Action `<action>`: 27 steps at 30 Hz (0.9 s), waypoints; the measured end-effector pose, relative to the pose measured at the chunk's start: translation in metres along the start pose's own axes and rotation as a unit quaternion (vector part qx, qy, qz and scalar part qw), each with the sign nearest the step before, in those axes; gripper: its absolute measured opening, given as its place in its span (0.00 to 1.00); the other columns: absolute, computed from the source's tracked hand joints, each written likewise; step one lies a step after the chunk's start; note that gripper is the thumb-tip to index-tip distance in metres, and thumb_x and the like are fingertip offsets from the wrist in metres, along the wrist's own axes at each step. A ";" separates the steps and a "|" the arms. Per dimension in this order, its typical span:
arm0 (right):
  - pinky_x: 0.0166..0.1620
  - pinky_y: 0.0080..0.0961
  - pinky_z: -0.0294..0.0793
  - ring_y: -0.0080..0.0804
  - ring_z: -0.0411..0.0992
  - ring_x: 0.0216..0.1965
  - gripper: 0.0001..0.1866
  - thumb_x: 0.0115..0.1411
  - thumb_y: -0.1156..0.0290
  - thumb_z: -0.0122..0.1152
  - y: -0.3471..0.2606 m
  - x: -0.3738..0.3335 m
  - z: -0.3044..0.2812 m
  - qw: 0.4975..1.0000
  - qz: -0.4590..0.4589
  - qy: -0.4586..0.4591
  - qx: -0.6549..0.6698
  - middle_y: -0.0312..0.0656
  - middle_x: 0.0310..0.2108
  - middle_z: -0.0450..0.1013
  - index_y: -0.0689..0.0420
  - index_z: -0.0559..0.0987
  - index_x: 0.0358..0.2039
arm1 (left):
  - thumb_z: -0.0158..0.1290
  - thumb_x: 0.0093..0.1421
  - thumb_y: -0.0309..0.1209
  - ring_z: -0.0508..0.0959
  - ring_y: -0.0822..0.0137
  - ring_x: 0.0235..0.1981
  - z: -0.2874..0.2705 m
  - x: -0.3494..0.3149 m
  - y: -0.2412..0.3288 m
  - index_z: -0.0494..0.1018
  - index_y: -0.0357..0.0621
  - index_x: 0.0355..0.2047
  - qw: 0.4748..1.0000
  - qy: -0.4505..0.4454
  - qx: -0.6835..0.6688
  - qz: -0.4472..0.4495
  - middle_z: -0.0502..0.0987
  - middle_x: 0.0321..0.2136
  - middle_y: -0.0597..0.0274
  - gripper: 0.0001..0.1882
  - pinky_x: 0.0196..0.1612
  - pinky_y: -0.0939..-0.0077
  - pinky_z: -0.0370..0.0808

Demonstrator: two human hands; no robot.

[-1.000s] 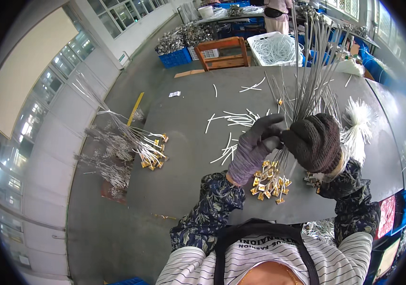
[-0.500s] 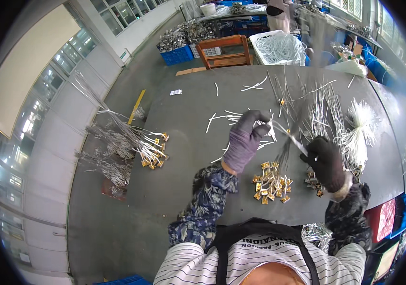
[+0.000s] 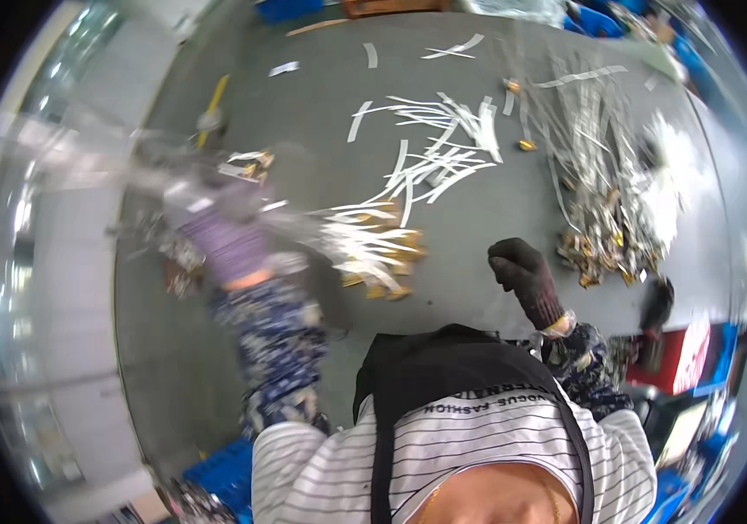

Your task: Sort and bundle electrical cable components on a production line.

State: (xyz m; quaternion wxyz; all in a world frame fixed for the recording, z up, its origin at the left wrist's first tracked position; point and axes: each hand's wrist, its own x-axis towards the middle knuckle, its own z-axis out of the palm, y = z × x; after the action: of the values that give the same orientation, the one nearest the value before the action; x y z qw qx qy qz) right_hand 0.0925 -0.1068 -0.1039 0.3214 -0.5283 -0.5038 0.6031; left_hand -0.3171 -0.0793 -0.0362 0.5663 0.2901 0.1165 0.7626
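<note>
My left hand, in a purple glove and smeared by motion, is closed around a bundle of thin wires. To its right hangs the bundle's end, a cluster of brass-coloured terminals with white sleeves; the wires' other ends blur toward the upper left. Partly hidden behind this hand, a second sleeved wire bundle lies at the table's left edge. My right hand, in a dark glove, is curled into a fist over the near part of the table, with nothing visible in it. Loose white sleeves are scattered mid-table.
On the right of the grey table lie a heap of wires with metal terminals and a bunch of white strands. A red box stands beyond the right edge, a blue crate at the lower left.
My left hand has swung far left, carrying the wire bundle from the near middle of the table. My right hand has drawn back, its white sleeve no longer visible. The view has tilted downward.
</note>
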 end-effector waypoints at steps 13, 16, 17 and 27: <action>0.30 0.30 0.70 0.33 0.72 0.24 0.14 0.56 0.58 0.54 0.082 -0.006 -0.006 0.957 0.138 -0.006 -0.256 0.43 0.25 0.73 0.55 0.77 0.34 | 0.46 0.64 0.38 0.74 0.56 0.44 -0.060 -0.026 0.045 0.66 0.32 0.50 0.384 0.478 0.753 0.239 0.73 0.45 0.47 0.22 0.47 0.63 0.73; 0.29 0.32 0.71 0.33 0.73 0.25 0.15 0.56 0.57 0.53 0.078 0.005 0.002 0.941 0.217 -0.020 -0.261 0.43 0.24 0.73 0.56 0.77 0.34 | 0.42 0.64 0.50 0.71 0.56 0.46 -0.106 -0.063 -0.053 0.62 0.33 0.54 0.830 0.362 0.383 0.182 0.70 0.47 0.47 0.31 0.55 0.67 0.65; 0.29 0.33 0.71 0.33 0.73 0.25 0.15 0.56 0.57 0.54 0.082 0.008 0.002 0.929 0.257 -0.021 -0.267 0.43 0.24 0.73 0.56 0.77 0.35 | 0.42 0.64 0.50 0.71 0.56 0.46 -0.094 -0.065 -0.093 0.62 0.33 0.54 0.833 0.359 0.383 0.174 0.70 0.47 0.47 0.31 0.55 0.67 0.65; 0.33 0.28 0.71 0.36 0.72 0.27 0.17 0.56 0.57 0.56 0.086 0.023 -0.003 0.960 0.204 0.006 -0.190 0.46 0.27 0.74 0.57 0.77 0.37 | 0.65 0.32 0.60 0.62 0.53 0.57 -0.034 0.072 -0.315 0.61 0.41 0.57 0.278 -0.173 0.914 -0.240 0.64 0.55 0.50 0.55 0.56 0.51 0.60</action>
State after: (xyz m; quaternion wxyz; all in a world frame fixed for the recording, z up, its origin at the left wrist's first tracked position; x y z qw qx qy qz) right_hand 0.1023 -0.1097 -0.1919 0.0881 -0.6753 -0.4887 0.5454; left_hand -0.1000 0.0976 -0.2009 0.0956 0.7023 0.7009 -0.0806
